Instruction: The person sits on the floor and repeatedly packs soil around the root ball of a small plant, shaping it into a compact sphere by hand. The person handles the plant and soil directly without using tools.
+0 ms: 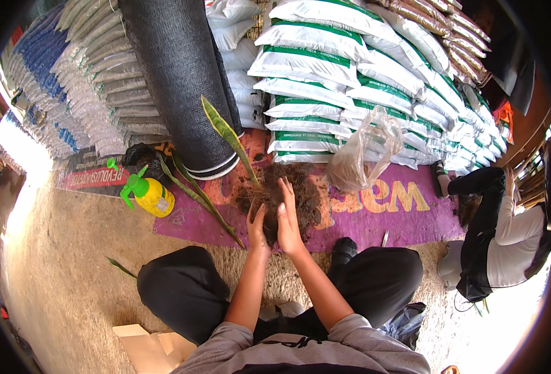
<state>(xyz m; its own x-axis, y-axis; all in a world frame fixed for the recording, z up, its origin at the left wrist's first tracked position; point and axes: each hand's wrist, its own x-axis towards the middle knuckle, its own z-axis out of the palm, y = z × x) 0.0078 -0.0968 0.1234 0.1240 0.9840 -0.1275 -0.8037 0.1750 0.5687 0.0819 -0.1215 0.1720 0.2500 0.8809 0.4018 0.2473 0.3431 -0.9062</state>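
Observation:
My left hand (258, 225) and my right hand (288, 217) face each other, palms inward, cupped round a dark clump of soil and roots (270, 201). The fingers are fairly straight and press on its sides. From the far side of the clump rises a long green snake plant leaf (225, 132) with yellow edges, leaning up and left. Loose dark soil (313, 202) spreads round the hands on a purple printed banner (375, 227). More snake plant leaves (204, 201) lie to the left. The underside of the clump is hidden by my hands.
A yellow spray bottle (154, 196) with a green head stands left. At right is a clear plastic bag (362, 163) of brown material. Behind are a black mesh roll (179, 81) and stacked white sacks (306, 62). Another person (506, 243) sits far right. Cardboard (144, 349) lies near left.

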